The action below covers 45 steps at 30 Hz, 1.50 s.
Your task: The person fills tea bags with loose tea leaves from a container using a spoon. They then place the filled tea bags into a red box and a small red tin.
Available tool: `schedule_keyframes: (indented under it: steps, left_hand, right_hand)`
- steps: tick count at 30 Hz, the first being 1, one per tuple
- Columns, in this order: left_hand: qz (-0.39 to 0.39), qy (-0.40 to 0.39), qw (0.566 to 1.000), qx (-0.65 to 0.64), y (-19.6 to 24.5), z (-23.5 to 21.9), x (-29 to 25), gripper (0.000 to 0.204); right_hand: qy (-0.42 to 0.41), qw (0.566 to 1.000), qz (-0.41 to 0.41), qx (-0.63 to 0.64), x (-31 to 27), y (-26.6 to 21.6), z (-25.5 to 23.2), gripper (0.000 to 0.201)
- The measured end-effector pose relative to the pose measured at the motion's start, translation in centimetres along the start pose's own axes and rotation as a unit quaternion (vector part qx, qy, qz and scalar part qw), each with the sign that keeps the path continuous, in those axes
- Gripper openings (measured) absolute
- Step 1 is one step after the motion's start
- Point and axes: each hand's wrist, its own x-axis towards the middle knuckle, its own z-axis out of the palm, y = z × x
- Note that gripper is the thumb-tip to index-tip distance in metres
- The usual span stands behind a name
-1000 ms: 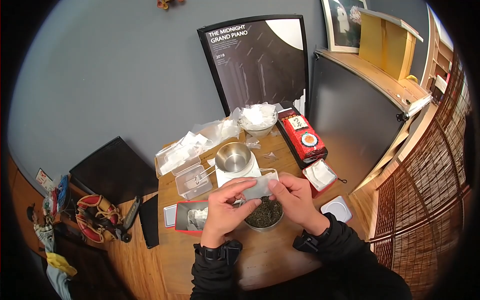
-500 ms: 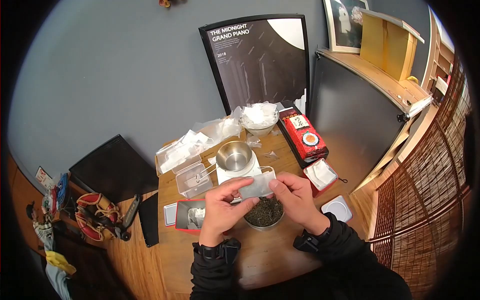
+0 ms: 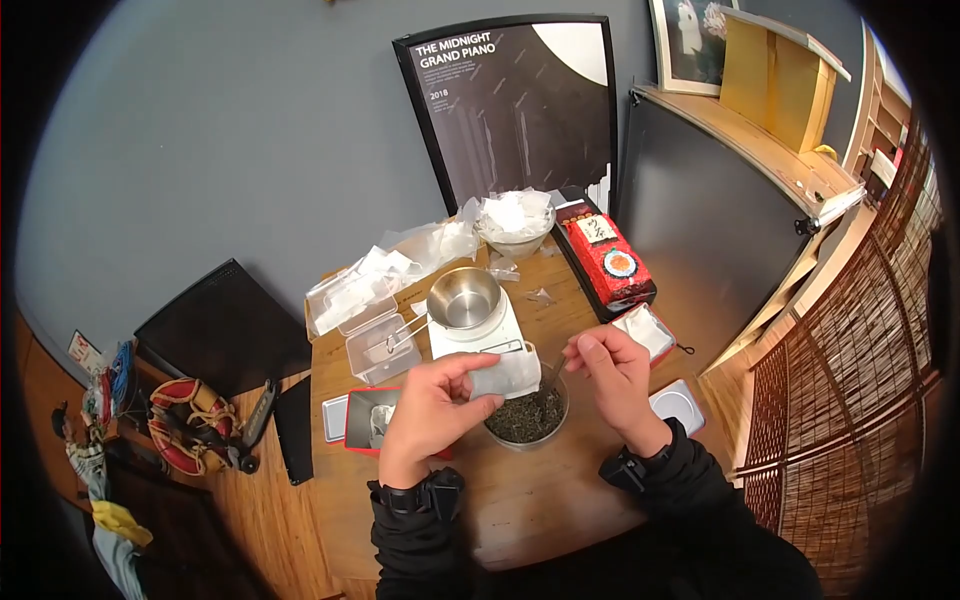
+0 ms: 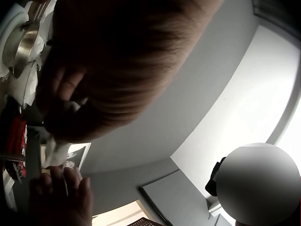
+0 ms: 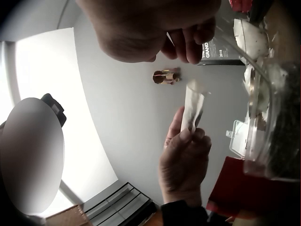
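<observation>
A small translucent white pouch [image 3: 506,374] is pinched between the thumb and fingers of my left hand [image 3: 428,412], over the left edge of a clear bowl [image 3: 530,446] of dark dried leaves [image 3: 522,418]. To the bowl's right, my right hand [image 3: 622,388] pinches the thin handle of a utensil [image 3: 554,374] whose lower end is among the leaves. The right wrist view shows the pouch [image 5: 192,107] upright in my left hand [image 5: 186,162], with something dark inside.
Behind the pouch, a metal cup [image 3: 465,299] sits on a white scale [image 3: 500,335]. A red tin [image 3: 362,421] and a clear box [image 3: 384,350] stand left. At the back are a bowl of white pouches [image 3: 514,216] and a red packet [image 3: 608,262].
My right hand has let go of the pouch, moved right and taken hold of the utensil handle. My left hand keeps the pouch, slightly further left.
</observation>
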Motion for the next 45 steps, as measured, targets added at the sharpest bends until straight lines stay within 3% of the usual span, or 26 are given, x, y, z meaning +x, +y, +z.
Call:
schedule_keyframes:
  steps: [1,3,6,10,12,16,31,34,37,40,42,45]
  left_hand:
    - [-0.004,-0.002,1.000,0.000,-0.1,0.2,0.0,0.043]
    - [0.033,0.004,0.978,0.208,-0.2,0.8,0.2,0.041]
    - [0.062,-0.003,0.962,0.268,1.0,1.9,0.2,0.039]
    - [0.034,-0.032,0.966,0.254,2.0,2.9,0.2,0.037]
    - [0.078,-0.031,0.956,0.282,1.3,3.1,0.3,0.037]
    - [0.072,-0.012,0.960,0.271,2.1,3.4,0.0,0.036]
    - [0.087,0.022,0.951,0.296,1.4,3.0,0.3,0.034]
    - [0.041,0.008,0.971,0.234,1.8,2.9,0.0,0.034]
    - [0.051,0.030,0.961,0.271,1.5,2.7,0.2,0.037]
    - [0.095,0.024,0.970,0.223,1.0,2.2,0.1,0.040]
    - [0.046,0.036,0.969,0.240,1.4,2.0,-0.1,0.044]
    - [0.048,0.037,0.978,0.202,1.4,1.8,-0.2,0.048]
  right_hand:
    - [0.024,1.000,-0.009,-0.018,0.0,0.8,-0.3,0.017]
    - [0.031,0.999,-0.027,-0.031,-0.1,2.3,-0.6,0.015]
    - [0.040,0.991,-0.078,-0.096,-0.7,3.5,-1.0,0.013]
    - [0.029,0.979,-0.127,-0.158,-1.0,3.3,-1.1,0.010]
    - [0.028,0.977,-0.130,-0.164,-1.0,3.0,-1.1,0.010]
    - [0.028,0.975,-0.146,-0.164,-1.0,3.0,-1.0,0.010]
    - [0.029,0.971,-0.153,-0.182,-0.9,3.0,-0.9,0.011]
    - [0.028,0.971,-0.149,-0.184,-1.0,3.1,-1.0,0.011]
    - [0.027,0.972,-0.147,-0.182,-1.0,3.0,-0.9,0.011]
    - [0.026,0.972,-0.147,-0.181,-1.0,3.1,-1.0,0.011]
    - [0.025,0.973,-0.144,-0.180,-1.1,3.2,-0.9,0.011]
    - [0.025,0.973,-0.145,-0.177,-0.9,3.4,-0.9,0.011]
